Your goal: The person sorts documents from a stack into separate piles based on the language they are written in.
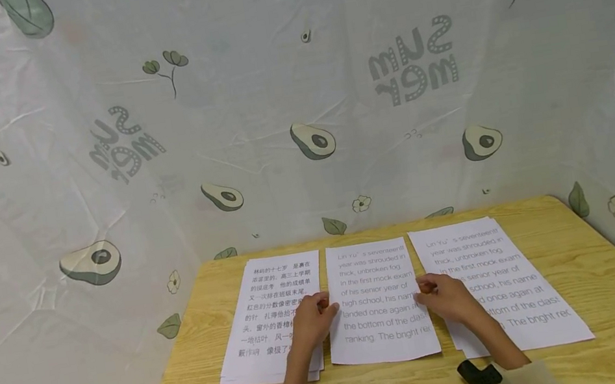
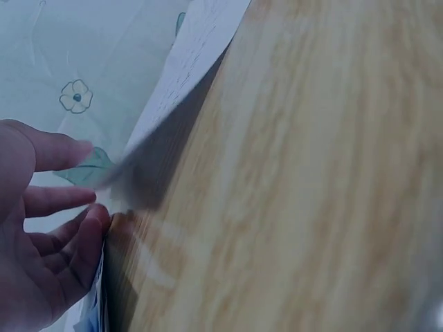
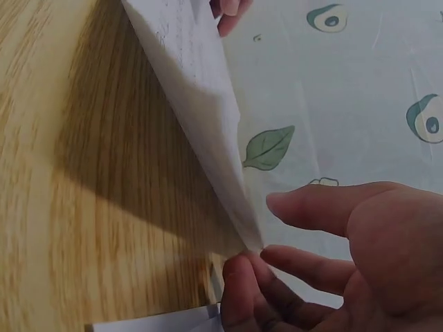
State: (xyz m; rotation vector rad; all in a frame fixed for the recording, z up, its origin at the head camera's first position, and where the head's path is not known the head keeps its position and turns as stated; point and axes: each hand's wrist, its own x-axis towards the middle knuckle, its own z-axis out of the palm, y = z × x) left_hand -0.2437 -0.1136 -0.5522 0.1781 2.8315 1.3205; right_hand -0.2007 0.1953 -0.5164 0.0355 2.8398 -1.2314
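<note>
A white sheet of paper (image 1: pixel 383 332) with large English print lies between my two hands, raised and bowed above the table in both wrist views, its shadow beneath. My left hand (image 1: pixel 313 319) is at its left edge; in the left wrist view the sheet's edge meets the fingertips, with the thumb (image 2: pixel 66 151) apart from it. At the right edge is my right hand (image 1: pixel 446 296). There, in the right wrist view, a corner touches the fingertips while the thumb (image 3: pixel 304 211) stands off the paper. Both hands have loosely bent fingers.
On the left, a stack of Chinese-printed sheets (image 1: pixel 262 290) lies partly under my left hand. More English-printed sheets (image 1: pixel 511 294) lie on the right, overlapped by my right forearm. The wooden table (image 1: pixel 606 301) meets a patterned cloth (image 1: pixel 250 121) at the back and sides.
</note>
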